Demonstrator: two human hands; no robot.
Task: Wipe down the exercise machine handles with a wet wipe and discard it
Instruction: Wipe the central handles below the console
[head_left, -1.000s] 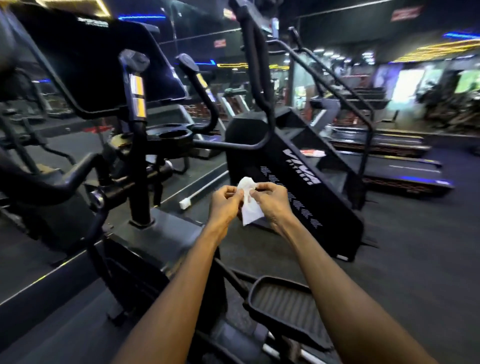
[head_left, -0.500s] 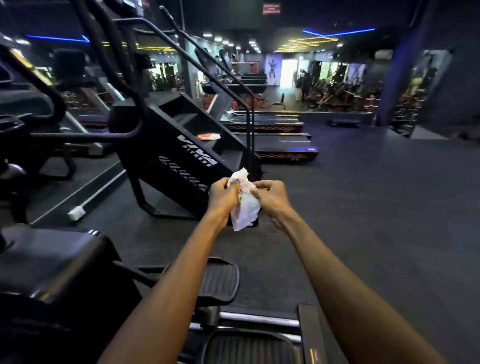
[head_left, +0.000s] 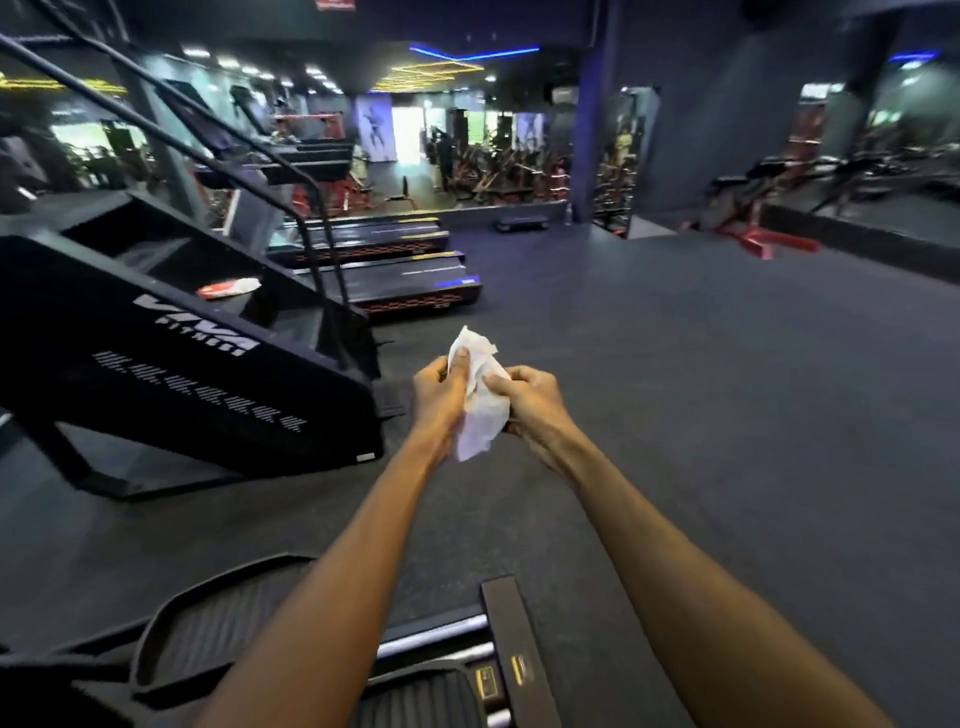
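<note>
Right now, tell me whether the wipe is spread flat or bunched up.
Bunched up. The wet wipe is crumpled and creased, pinched between the left hand and right hand.

It was a commercial gym. A black stair climber (head_left: 171, 358) stood on dark rubber flooring (head_left: 701, 395), with treadmills (head_left: 405, 283) lined up just behind it and red weight machines (head_left: 498, 176) well beyond.

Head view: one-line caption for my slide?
Both hands, left hand and right hand, hold a crumpled white wet wipe beside a stair-climber machine.
</note>
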